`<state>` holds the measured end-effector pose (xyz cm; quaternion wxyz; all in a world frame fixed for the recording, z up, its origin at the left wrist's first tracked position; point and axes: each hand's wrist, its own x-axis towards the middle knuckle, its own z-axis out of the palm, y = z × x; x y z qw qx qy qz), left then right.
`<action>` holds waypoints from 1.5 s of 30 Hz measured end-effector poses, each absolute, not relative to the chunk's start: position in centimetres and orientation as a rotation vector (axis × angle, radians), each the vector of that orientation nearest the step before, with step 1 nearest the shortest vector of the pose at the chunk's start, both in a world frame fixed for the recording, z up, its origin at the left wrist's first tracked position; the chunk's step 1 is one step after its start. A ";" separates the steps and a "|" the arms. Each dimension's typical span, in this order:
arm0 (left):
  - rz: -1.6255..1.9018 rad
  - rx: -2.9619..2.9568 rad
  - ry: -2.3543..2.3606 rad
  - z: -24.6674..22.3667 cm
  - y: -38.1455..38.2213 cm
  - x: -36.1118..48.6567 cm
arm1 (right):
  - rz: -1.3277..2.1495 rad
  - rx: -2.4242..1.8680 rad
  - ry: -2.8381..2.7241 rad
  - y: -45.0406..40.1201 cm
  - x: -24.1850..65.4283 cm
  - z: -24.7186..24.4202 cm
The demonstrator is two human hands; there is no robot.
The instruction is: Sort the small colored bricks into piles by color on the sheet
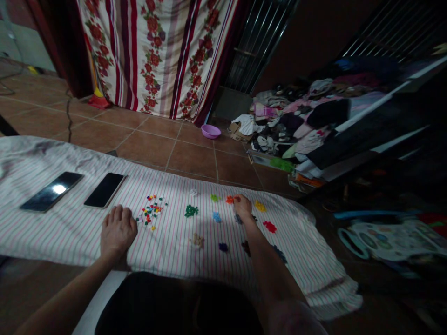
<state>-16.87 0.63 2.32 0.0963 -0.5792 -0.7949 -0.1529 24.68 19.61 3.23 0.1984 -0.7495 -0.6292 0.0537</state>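
On the striped cloth, my left hand lies flat, just left of a pile of mixed coloured pieces. My right hand has its fingers pinched at the orange pile; whatever is between the fingertips is too small to make out. Around it are single-colour piles: light green, light blue, yellow and red. Dark green, white, beige and dark blue piles sit farther left. My right forearm partly hides a dark brown pile.
Two phones, one at the far left and another beside my left hand, lie on the cloth. Beyond the table are a purple basin, a floral curtain and heaped clothes.
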 end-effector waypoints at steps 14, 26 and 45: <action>-0.450 -1.704 -2.349 2.2 0.7 -16.8 | 0.196 -2.104 -1.771 19.5 24.4 3.2; -0.538 -1.713 -2.368 1.6 0.7 -17.1 | 0.146 -1.847 -2.116 18.4 19.7 2.0; -0.453 -1.693 -2.307 1.0 0.9 -17.3 | 0.167 -1.779 -2.041 18.3 18.6 1.2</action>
